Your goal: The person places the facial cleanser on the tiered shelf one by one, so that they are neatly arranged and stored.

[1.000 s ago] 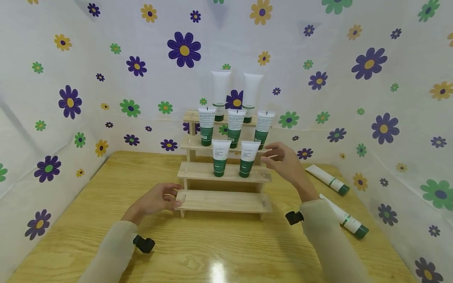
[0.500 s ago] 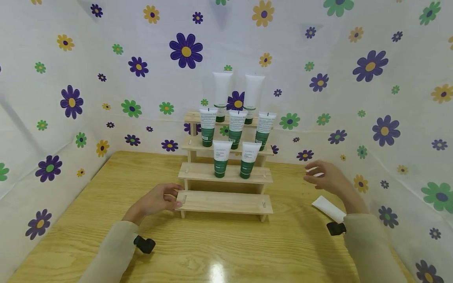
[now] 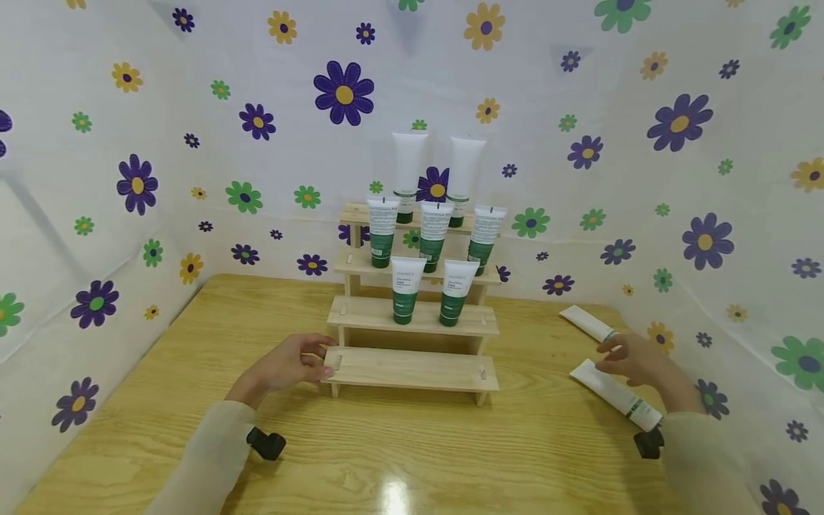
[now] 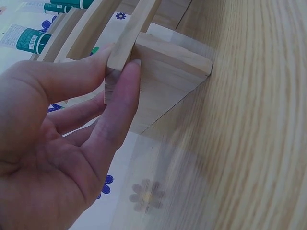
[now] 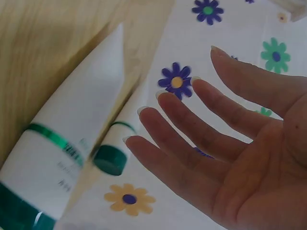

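Note:
A stepped wooden display stand (image 3: 412, 368) stands mid-table. My left hand (image 3: 286, 365) pinches the left end of its lowest step; in the left wrist view, thumb and fingers close round the board end (image 4: 127, 45). To the right, two white tubes with green caps lie on the table: a nearer tube (image 3: 605, 386) and a farther tube (image 3: 586, 320). Over them hovers my right hand (image 3: 640, 361), holding nothing. The right wrist view shows its fingers (image 5: 192, 124) spread and gently bent beside the nearer tube (image 5: 72, 105), the other tube's cap (image 5: 110, 159) behind.
Upright on the stand are two tall white tubes (image 3: 410, 161) on top, three green-and-white tubes (image 3: 383, 232) below, then two more (image 3: 405, 290). The lowest step carries no tube. Flower-patterned cloth (image 3: 290, 164) encloses the wood-grain table (image 3: 360, 458) at back and sides.
My right hand has moved from beside the stand's upper steps, right and down, to above the lying tubes. My left hand keeps its hold on the lowest step.

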Action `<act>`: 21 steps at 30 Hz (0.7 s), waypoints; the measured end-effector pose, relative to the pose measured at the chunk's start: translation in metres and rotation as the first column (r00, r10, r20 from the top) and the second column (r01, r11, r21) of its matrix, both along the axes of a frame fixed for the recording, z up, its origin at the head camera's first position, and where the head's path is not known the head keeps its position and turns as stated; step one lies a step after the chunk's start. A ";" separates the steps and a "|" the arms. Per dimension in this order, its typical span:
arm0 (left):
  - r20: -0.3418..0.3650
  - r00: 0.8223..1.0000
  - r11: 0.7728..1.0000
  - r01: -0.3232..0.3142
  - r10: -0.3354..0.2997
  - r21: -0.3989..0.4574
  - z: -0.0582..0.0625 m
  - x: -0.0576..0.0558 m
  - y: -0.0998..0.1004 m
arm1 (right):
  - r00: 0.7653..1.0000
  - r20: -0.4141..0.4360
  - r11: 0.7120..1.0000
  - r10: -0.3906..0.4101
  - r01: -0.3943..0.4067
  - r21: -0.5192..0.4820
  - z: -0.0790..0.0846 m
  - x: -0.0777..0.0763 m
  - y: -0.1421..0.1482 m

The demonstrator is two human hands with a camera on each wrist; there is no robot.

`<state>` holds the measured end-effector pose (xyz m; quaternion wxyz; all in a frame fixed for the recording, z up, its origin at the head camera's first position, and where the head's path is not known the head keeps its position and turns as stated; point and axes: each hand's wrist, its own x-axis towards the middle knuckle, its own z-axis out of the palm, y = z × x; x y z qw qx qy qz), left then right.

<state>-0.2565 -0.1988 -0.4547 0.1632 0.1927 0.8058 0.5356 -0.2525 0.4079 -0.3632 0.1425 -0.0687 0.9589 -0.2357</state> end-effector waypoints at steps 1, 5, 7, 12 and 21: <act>-0.003 1.000 1.000 -0.002 0.002 -0.004 0.000 0.000 0.000 | 1.000 0.006 1.000 -0.009 0.009 0.011 -0.003 0.001 0.004; -0.010 1.000 1.000 -0.007 0.007 -0.015 -0.001 0.000 0.000 | 0.999 0.025 0.998 -0.035 0.033 0.046 -0.012 0.003 0.016; -0.008 1.000 1.000 -0.011 0.011 -0.019 -0.001 0.000 0.001 | 0.998 0.047 0.997 -0.046 0.043 0.060 -0.016 0.005 0.021; -0.006 1.000 1.000 -0.006 0.006 -0.017 0.000 -0.002 0.003 | 0.986 0.132 0.994 -0.098 0.090 0.064 -0.024 0.009 0.034; -0.006 1.000 1.000 -0.021 0.021 -0.022 -0.003 -0.002 0.000 | 0.967 0.204 0.988 -0.154 0.148 0.047 -0.034 0.012 0.039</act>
